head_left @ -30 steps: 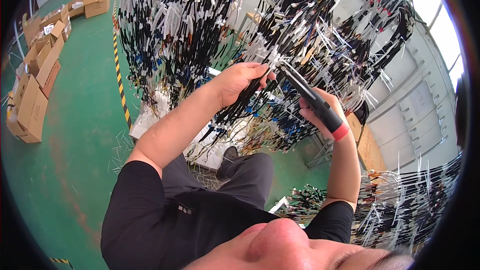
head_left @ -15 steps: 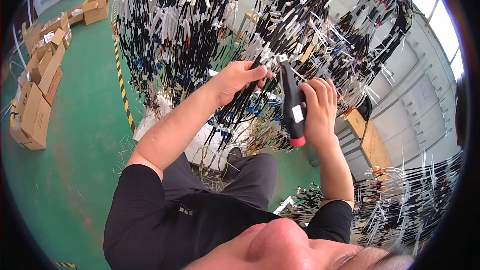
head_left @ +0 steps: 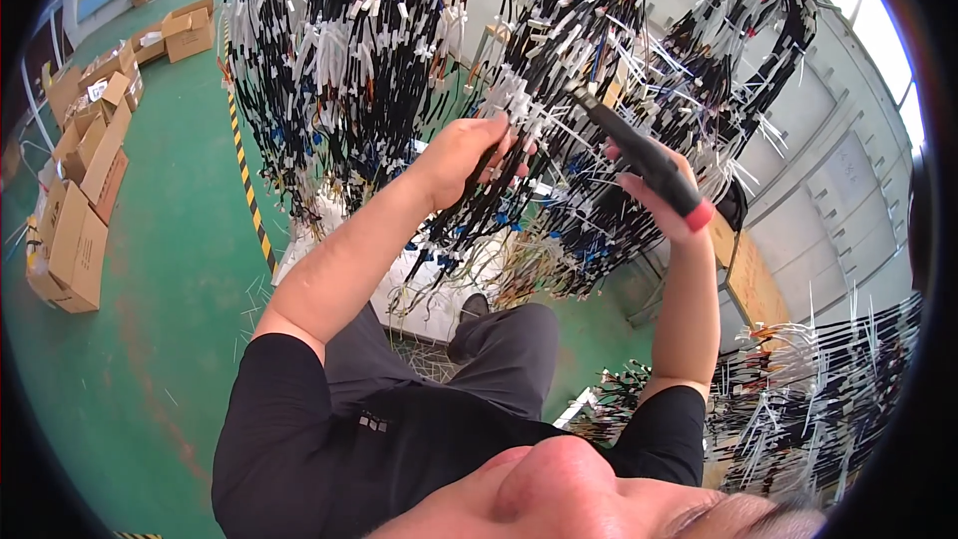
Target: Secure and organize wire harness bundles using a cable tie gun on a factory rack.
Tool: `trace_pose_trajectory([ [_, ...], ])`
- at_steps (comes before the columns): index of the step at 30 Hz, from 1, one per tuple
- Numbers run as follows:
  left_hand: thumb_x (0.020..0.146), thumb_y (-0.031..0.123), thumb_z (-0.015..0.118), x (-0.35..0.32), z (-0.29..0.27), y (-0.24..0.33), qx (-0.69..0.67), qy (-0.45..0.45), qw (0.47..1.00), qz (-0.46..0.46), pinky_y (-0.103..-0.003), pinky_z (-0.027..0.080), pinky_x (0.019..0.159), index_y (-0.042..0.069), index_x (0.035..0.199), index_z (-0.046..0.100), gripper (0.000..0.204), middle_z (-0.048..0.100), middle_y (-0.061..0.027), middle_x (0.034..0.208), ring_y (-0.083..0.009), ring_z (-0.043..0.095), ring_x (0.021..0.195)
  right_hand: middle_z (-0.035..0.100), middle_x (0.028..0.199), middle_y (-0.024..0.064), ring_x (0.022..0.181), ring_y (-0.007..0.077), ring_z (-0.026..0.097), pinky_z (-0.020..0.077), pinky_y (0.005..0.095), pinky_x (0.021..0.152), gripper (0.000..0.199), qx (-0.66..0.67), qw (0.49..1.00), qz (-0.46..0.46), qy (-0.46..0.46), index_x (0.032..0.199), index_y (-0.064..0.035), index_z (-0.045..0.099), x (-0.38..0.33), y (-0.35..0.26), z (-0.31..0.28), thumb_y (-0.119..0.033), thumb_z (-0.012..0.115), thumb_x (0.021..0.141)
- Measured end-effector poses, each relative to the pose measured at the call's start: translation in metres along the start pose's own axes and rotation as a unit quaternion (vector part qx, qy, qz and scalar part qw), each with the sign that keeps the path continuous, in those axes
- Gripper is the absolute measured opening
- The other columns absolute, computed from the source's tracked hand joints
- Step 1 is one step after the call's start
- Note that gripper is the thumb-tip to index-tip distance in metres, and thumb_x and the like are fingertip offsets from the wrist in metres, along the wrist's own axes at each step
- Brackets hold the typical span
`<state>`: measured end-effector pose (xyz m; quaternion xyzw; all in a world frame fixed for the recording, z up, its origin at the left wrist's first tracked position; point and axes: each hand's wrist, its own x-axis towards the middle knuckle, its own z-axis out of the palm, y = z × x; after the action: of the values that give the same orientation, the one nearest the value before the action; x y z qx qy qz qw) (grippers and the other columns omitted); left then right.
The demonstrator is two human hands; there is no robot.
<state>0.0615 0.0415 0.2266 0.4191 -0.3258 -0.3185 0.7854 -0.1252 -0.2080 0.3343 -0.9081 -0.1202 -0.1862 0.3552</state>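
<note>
Swung from nearly upright half a second ago, the black hand tool now slants in the head view, its red end out to the right and its metal tip just beside a white cluster of ties and connectors. One cannot tell whether the tip touches any strand behind it. The right hand is closed around the tool's body, probably to aim the tip at close quarters. The left hand pinches a black cable bundle just below the cluster, thumb uppermost, seemingly to gather the strands and keep that spot steady. Loose cable ends hang below over a white platform; more harnesses hang to the left, presumably suspended so that their lengths stay sorted and within reach.
</note>
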Motion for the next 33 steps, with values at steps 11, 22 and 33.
trace_pose_trajectory([
  [11, 0.117, 0.039, 0.039, 0.007, -0.007, 0.011, -0.06, -0.049, 0.993, -0.09, -0.046, 0.064, 0.087, 0.007, 0.071, 0.054, 0.058, 0.073, -0.0272, 0.122, -0.0314, 0.074, 0.097, 0.074, 0.113, 0.0027, 0.103, 0.0143, 0.066, 0.052, 0.0327, 0.098, 0.037, 0.066, 0.992, -0.022, -0.104, 0.127, -0.0039, 0.073, 0.028, 0.027, -0.001, -0.009, 0.08, 0.091],
  [22, 0.114, 0.039, 0.053, 0.004, -0.011, 0.015, 0.004, -0.037, 0.998, -0.042, -0.039, 0.063, 0.071, 0.004, 0.073, 0.064, 0.055, 0.077, -0.0185, 0.107, -0.0247, 0.074, 0.088, 0.069, 0.106, 0.0118, 0.097, 0.0305, 0.066, 0.0526, 0.038, 0.091, 0.038, -0.168, 0.977, -0.109, -0.067, 0.121, -0.0015, 0.069, 0.022, -0.005, 0.019, -0.012, 0.077, 0.086],
  [33, 0.109, 0.05, 0.058, 0.0, -0.021, 0.014, -0.099, -0.107, 0.988, -0.046, -0.038, 0.062, 0.083, 0.005, 0.09, 0.065, 0.049, 0.074, -0.0195, 0.118, -0.0224, 0.075, 0.092, 0.068, 0.1, 0.0113, 0.101, 0.0341, 0.068, 0.0529, 0.0436, 0.091, 0.03, -0.321, 0.931, -0.158, 0.077, 0.104, -0.0056, 0.069, 0.009, 0.012, 0.052, -0.014, 0.074, 0.075],
])
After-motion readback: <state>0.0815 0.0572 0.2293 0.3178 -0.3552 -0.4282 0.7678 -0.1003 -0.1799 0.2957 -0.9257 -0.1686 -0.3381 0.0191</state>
